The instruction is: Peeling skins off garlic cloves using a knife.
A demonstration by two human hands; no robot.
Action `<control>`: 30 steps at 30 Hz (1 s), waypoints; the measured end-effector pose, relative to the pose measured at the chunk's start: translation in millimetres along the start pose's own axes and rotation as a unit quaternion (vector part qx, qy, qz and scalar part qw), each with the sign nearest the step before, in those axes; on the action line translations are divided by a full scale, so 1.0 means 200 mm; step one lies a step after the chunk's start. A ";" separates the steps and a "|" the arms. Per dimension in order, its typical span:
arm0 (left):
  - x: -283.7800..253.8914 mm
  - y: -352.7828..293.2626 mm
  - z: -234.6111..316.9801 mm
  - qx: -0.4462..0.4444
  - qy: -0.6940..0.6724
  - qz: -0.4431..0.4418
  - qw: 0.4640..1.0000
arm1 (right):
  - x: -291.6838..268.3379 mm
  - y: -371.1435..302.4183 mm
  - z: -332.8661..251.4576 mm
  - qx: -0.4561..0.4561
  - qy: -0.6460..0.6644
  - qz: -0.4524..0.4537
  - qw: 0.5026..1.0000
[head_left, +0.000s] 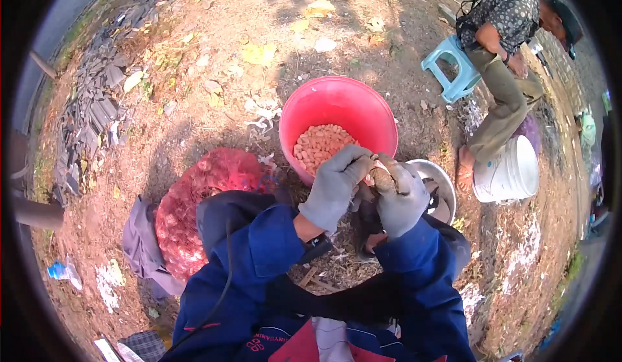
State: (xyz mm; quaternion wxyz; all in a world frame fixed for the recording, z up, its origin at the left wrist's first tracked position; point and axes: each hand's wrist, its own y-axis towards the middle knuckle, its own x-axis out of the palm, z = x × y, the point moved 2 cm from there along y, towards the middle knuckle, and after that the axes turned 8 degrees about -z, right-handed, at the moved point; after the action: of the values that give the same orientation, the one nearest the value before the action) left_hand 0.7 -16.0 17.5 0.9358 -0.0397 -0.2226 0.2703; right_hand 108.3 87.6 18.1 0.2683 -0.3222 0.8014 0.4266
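Both my hands wear grey gloves and meet over the near rim of a red bucket (304, 103). With bent fingers, my left hand (337, 184) pinches one side of what looks like a garlic bulb (383, 179), small, whitish and brown. My right hand (403, 197) is closed round its other side, and the fingers cover much of it. Inside the bucket lies a heap of pale cloves (322, 145). Partly behind my right hand is a white basin (448, 179) with dark contents that I cannot make out.
A full red mesh bag (178, 226) leans by my left leg, beside a grey-purple cloth (142, 245). At the right, another person (508, 19) sits by a light-blue stool (447, 70) and a white bucket (515, 171). Dark broken tiles (100, 113) lie far left.
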 end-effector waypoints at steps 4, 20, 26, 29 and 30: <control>0.01 -0.01 0.01 -0.013 -0.039 0.019 0.999 | 0.01 -0.01 0.00 0.099 0.179 0.002 0.979; -0.02 0.02 0.02 0.007 0.187 0.014 0.982 | 0.01 -0.01 0.10 0.305 0.387 -0.046 0.869; -0.11 0.06 0.07 0.253 0.302 0.056 0.917 | 0.02 -0.02 0.05 0.300 0.414 -0.103 0.853; -0.07 0.05 0.09 0.102 0.240 -0.012 0.965 | 0.03 -0.06 0.11 0.243 0.372 -0.129 0.887; -0.06 0.04 0.11 0.101 0.241 -0.011 0.965 | 0.01 -0.05 0.10 0.177 0.283 -0.136 0.933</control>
State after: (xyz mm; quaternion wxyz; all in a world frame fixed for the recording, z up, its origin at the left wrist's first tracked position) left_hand -21.9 -16.2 31.5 0.9639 -0.0068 0.0372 0.2634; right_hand 117.4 99.5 2.3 0.1382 -0.4829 0.8551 0.1284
